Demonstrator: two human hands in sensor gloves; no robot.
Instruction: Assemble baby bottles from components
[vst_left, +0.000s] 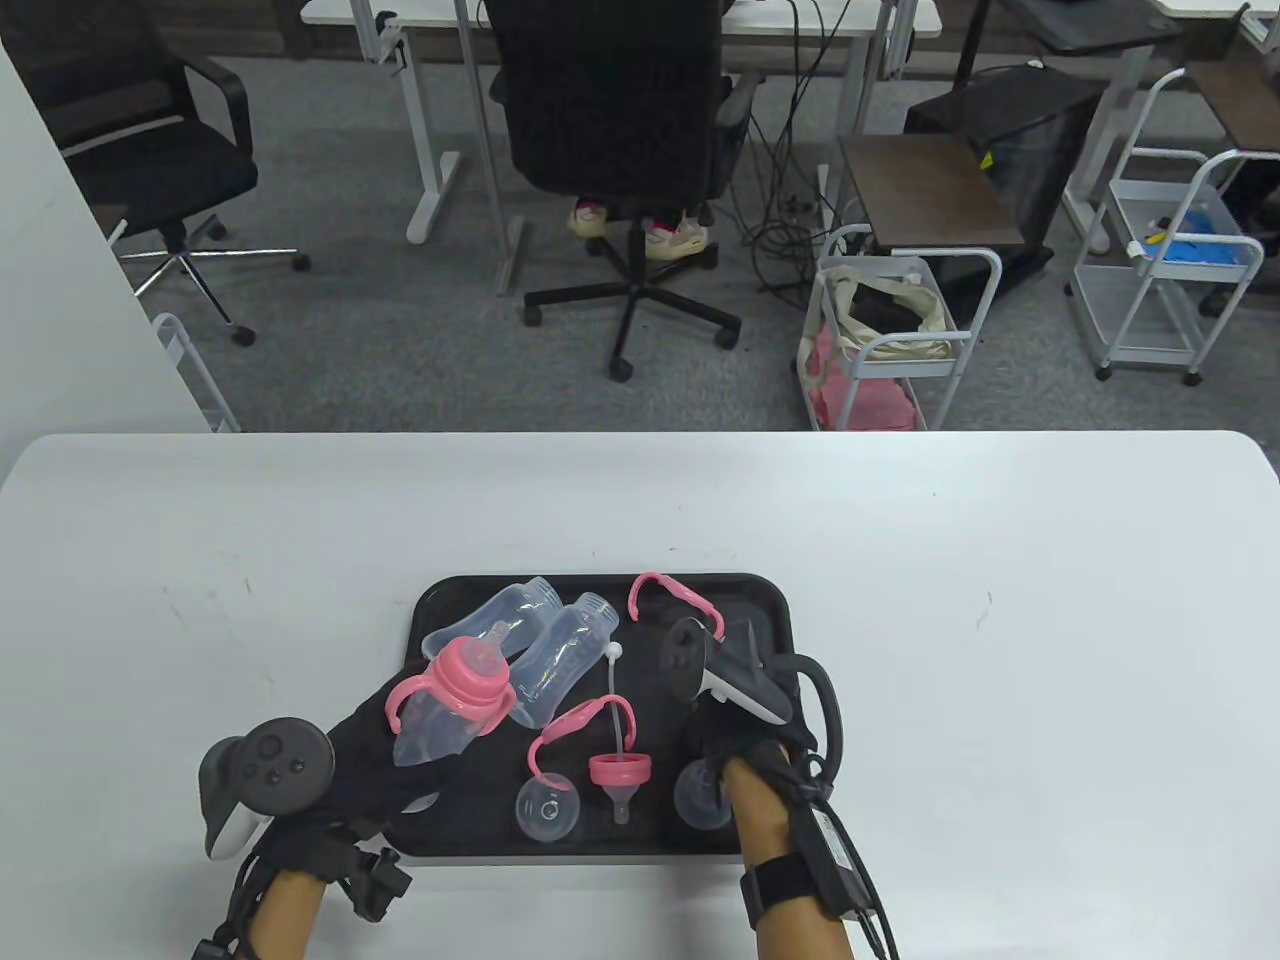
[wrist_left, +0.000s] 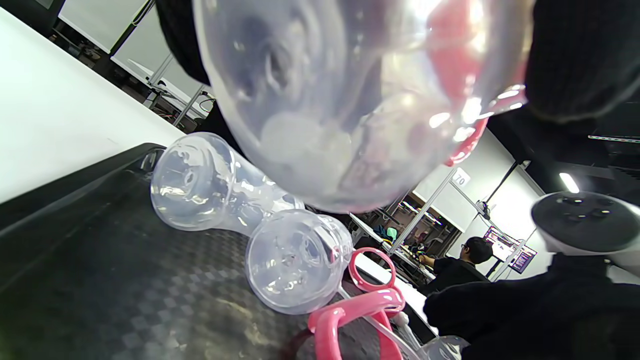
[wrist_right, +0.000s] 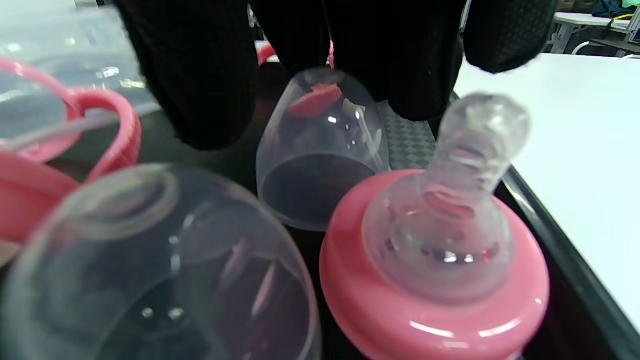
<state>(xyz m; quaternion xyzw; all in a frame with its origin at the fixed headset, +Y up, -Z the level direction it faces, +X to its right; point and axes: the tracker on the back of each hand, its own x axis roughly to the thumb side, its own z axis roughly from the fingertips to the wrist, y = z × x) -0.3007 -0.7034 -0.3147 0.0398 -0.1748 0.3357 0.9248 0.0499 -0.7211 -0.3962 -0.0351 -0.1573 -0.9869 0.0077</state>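
My left hand (vst_left: 395, 745) grips a clear bottle (vst_left: 440, 715) with a pink collar, handles and teat, held above the left of the black tray (vst_left: 600, 848). In the left wrist view its base (wrist_left: 350, 100) fills the top. My right hand (vst_left: 740, 715) is over the tray's right side. In the right wrist view its fingertips (wrist_right: 200, 90) close around the dome of a clear cap (wrist_right: 320, 150). A pink collar with a teat (wrist_right: 435, 265) and another clear cap (wrist_right: 150, 270) stand close by.
Two clear bottle bodies (vst_left: 545, 640) lie at the tray's back left, also in the left wrist view (wrist_left: 295, 260). A pink handle ring (vst_left: 675, 595), a second handle ring (vst_left: 575, 725), a pink collar with straw (vst_left: 620, 770) and a clear cap (vst_left: 548, 808) lie in the tray.
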